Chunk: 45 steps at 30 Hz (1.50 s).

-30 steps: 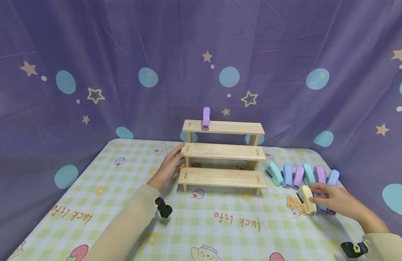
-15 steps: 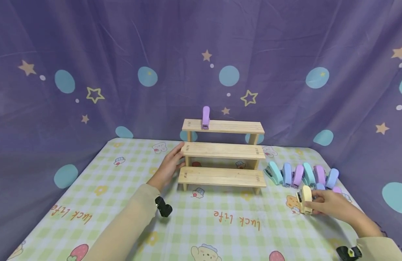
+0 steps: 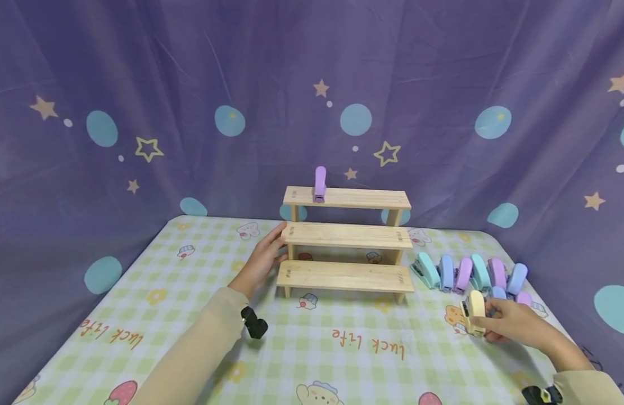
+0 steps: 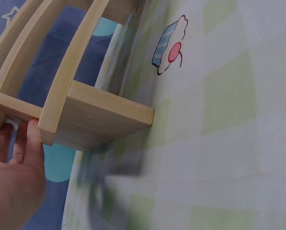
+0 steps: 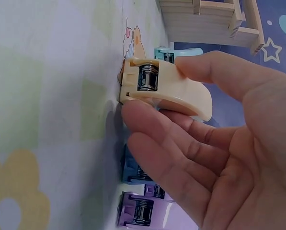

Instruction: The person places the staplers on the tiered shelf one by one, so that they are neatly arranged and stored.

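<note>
My right hand (image 3: 516,325) pinches a small cream hole punch (image 3: 476,311) between thumb and fingers, low over the cloth at the right. In the right wrist view, the cream hole punch (image 5: 176,86) shows a metal spring near its base, with my thumb on one side and fingertips on the other. My left hand (image 3: 261,260) touches the left end of a three-tier wooden display rack (image 3: 347,233). In the left wrist view, the fingers (image 4: 33,143) lie fairly straight against the rack's side. On the top tier stands a purple hole punch (image 3: 320,184).
Several mint, blue and purple hole punches stand behind my right hand, among them a mint one (image 3: 427,270) nearest the rack and a blue one (image 3: 517,279) at the far right. A checked cloth (image 3: 190,281) covers the table. A purple star-patterned curtain (image 3: 292,73) hangs behind.
My right wrist has shifted left, and the cream hole punch stands more upright in my fingers. Blue and purple punches behind it show more. The left hand stays at the rack.
</note>
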Each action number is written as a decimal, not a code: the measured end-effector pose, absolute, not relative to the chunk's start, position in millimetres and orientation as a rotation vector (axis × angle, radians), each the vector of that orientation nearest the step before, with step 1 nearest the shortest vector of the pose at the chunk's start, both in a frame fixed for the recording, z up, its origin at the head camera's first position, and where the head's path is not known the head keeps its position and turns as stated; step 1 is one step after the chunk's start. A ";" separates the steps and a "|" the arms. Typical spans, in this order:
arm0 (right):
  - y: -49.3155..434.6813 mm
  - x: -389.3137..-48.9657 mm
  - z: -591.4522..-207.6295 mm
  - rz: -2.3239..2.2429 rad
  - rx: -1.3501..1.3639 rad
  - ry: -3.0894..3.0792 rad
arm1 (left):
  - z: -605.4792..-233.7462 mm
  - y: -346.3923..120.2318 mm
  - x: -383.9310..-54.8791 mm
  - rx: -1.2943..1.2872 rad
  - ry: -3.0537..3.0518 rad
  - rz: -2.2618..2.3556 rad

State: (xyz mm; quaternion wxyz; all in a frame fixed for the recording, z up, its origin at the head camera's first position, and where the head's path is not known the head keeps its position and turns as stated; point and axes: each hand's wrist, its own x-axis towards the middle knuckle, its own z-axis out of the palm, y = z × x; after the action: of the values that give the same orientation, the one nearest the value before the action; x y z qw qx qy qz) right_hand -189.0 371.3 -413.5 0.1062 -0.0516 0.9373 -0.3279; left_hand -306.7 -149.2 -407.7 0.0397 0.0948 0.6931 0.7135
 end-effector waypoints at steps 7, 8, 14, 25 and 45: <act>370.0 -187.9 -410.8 -0.940 -0.176 2.775 | -411.8 -149.5 -308.9 0.303 2.135 2.174; 370.0 -187.4 -409.1 -0.934 -0.183 2.779 | -412.1 -149.4 -309.3 0.307 2.139 2.170; 368.0 -187.3 -395.5 -0.828 -0.224 2.877 | -412.7 -148.5 -310.6 0.282 2.133 2.189; 353.2 -198.0 -367.5 -0.849 -0.318 3.009 | -412.7 -148.7 -310.3 0.266 2.124 2.203; 289.9 -241.3 -326.1 -1.001 -0.447 3.153 | -413.6 -150.1 -310.8 0.280 2.149 2.176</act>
State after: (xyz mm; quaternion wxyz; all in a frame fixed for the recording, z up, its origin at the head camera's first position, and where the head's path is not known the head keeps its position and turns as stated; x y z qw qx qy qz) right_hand -241.3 289.9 -326.1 -0.0979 -0.1332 0.9400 -0.2984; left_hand -310.8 -150.1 -413.6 0.0354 0.0910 0.6992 0.7082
